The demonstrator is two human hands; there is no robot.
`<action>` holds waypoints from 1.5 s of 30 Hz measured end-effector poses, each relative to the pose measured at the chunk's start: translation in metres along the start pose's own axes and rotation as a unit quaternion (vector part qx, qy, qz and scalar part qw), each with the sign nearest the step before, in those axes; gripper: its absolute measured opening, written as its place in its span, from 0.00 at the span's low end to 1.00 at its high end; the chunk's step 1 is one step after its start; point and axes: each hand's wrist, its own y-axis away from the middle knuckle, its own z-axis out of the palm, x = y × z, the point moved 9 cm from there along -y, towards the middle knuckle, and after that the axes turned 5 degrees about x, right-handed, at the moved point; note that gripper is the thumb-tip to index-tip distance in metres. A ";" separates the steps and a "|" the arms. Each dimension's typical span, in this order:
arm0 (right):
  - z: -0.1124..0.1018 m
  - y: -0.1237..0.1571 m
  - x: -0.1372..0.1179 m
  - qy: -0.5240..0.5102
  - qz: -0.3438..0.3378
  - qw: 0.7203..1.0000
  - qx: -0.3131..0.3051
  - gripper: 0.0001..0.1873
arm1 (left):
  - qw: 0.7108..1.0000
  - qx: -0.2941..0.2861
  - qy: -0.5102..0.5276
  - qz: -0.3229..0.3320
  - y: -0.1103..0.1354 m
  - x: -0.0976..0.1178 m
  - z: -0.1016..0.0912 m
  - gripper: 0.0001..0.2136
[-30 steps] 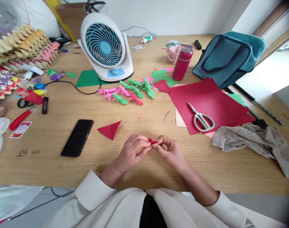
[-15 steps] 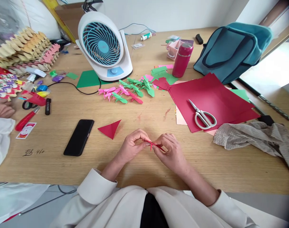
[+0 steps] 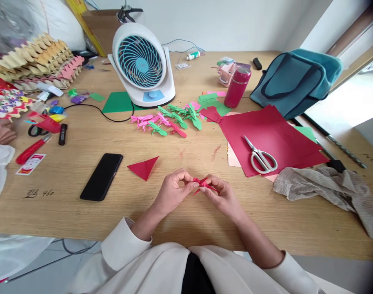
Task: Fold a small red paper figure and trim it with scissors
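A small red folded-paper figure [image 3: 203,183] with thin pointed strips is held just above the table, between my two hands. My left hand [image 3: 178,188] pinches its left end between thumb and fingers. At its right side my right hand [image 3: 220,195] grips it the same way, and the fingertips cover part of the folds. A red paper triangle [image 3: 143,168] lies flat to the left of my hands. Beyond them sits a cluster of folded-paper figures, with green ones [image 3: 177,115], pink ones [image 3: 146,120] and a red one [image 3: 177,130].
White-handled scissors [image 3: 260,157] rest on red paper sheets [image 3: 284,134], near a crumpled cloth [image 3: 309,183]. A phone [image 3: 102,177] lies at left. Behind stand a fan [image 3: 143,65], a red flask [image 3: 237,87] and a teal bag [image 3: 293,81]. Another person's hand [image 3: 2,132] shows at far left.
The red folded figure has turned between my fingers, and more of its folds and strips show. My hands have shifted slightly, and the camera view has tilted a little.
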 end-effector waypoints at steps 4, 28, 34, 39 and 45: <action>0.002 -0.001 0.004 -0.006 0.024 0.999 -0.024 0.11 | 0.999 0.006 -0.022 -0.036 0.000 -0.002 -0.003 0.10; -0.005 0.006 -0.011 0.129 -0.062 0.987 0.075 0.07 | 0.998 -0.013 -0.005 -0.069 -0.009 -0.003 0.011 0.05; -0.007 0.007 -0.012 0.126 -0.067 0.987 0.076 0.06 | 0.996 -0.041 -0.002 -0.081 -0.012 -0.006 0.007 0.05; -0.010 0.007 -0.006 0.100 -0.044 0.991 0.083 0.10 | 0.996 -0.042 -0.034 -0.076 -0.010 0.001 0.009 0.06; -0.008 0.002 0.020 -0.017 0.025 0.997 0.072 0.11 | 0.996 -0.024 -0.045 -0.073 -0.009 0.003 0.010 0.05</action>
